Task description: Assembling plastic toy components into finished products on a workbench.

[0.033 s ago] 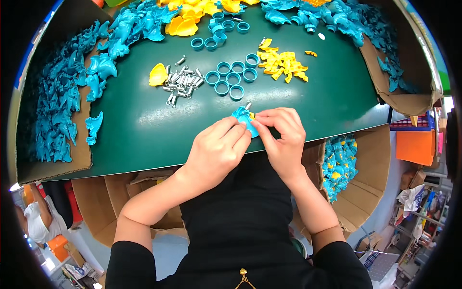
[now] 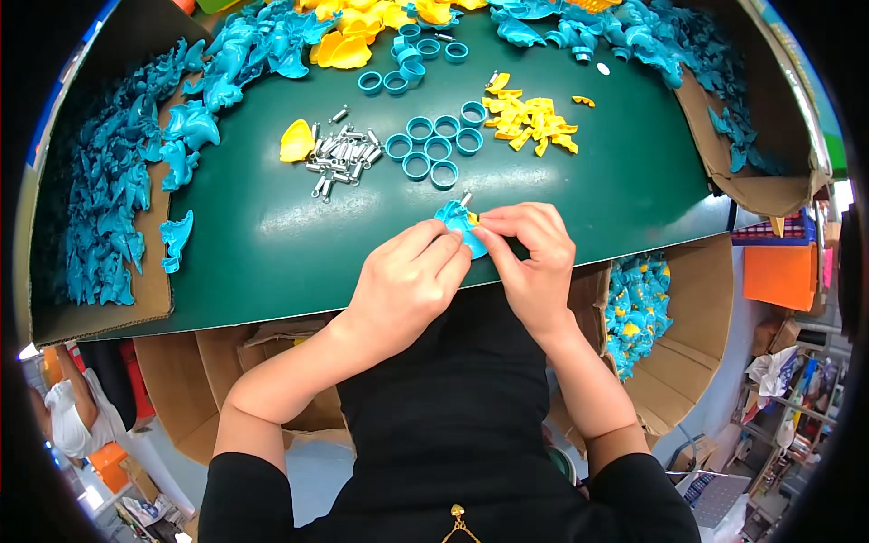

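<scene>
Near the front edge of the table, my left hand is closed on a blue moulded plastic part, gripping its left side. My right hand pinches a small yellow plastic piece against that part's right side. A short silvery metal cylinder sticks up at the part's far end. My fingers hide much of the blue part, so I cannot see how the pieces fit together. Just beyond my hands lie several blue plastic rings.
Loose metal cylinders lie left of the rings, beside a yellow shell; yellow pieces lie right. Blue parts heap along the back and in a left cardboard box. Below the table's right edge, a carton holds blue-and-yellow pieces.
</scene>
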The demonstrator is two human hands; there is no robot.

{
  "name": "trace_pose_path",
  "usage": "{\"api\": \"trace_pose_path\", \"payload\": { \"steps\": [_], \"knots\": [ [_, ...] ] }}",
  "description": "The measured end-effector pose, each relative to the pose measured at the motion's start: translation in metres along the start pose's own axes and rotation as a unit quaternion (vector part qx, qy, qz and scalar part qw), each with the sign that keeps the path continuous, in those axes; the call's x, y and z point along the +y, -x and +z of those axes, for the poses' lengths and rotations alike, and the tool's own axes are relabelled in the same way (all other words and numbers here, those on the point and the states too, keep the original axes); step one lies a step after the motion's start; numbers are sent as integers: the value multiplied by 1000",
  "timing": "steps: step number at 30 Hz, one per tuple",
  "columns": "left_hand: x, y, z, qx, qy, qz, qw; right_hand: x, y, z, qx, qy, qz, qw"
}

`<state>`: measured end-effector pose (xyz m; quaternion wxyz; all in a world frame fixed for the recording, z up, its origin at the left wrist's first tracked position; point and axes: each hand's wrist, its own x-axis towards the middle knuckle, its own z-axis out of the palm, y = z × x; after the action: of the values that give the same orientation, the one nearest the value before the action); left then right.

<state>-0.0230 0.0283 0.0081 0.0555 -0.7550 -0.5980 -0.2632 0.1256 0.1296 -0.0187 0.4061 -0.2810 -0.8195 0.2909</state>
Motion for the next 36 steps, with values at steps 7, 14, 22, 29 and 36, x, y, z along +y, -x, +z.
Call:
{"api": "trace_pose_path", "payload": {
  "steps": [7, 14, 22, 29, 36],
  "knots": [
    [-1, 0, 2, 6, 15, 0, 1000, -5, 3, 0, 2, 16, 10, 1000],
    [-6, 1, 2, 11, 4, 19, 1000, -19, -7, -14, -81, 94, -33, 992],
    [7, 27, -21, 10, -77, -38, 996, -20, -175, 54, -125, 148, -143, 971],
    [4, 25, -13, 49, 6, -108, 993, 23, -222, 122, -145, 265, -208, 930],
    [4, 49, -20, 89, -61, -114, 988, -32, -183, 48, -203, 83, -106, 970]
  ]
}}
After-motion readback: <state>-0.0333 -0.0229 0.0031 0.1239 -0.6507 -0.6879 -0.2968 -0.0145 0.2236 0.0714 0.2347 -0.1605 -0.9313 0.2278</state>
